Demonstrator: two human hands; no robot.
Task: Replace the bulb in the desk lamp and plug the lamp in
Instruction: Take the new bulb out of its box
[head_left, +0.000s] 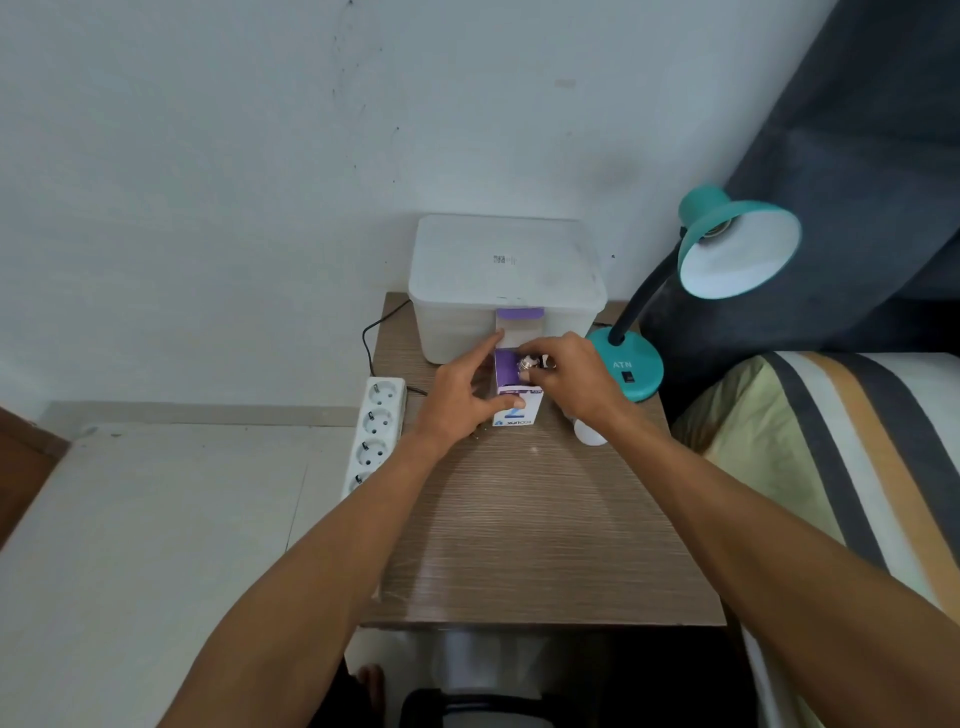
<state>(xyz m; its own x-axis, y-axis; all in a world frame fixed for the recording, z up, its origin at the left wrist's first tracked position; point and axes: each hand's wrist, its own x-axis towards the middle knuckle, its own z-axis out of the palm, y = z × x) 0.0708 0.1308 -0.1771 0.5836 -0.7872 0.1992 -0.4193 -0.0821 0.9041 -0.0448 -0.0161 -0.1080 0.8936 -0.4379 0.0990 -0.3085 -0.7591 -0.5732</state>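
A small purple and white bulb box stands on the wooden table with its top flaps open. My left hand grips the box from the left, thumb on its front. My right hand pinches the metal screw base of the new bulb, which sticks out of the box top. The teal desk lamp stands at the table's back right on its round base; the shade faces me and its socket looks empty. Another white bulb lies under my right wrist.
A white power strip lies along the table's left edge, a black cable running behind it. A white lidded plastic tub stands at the back by the wall. A striped bed and a dark curtain are at right.
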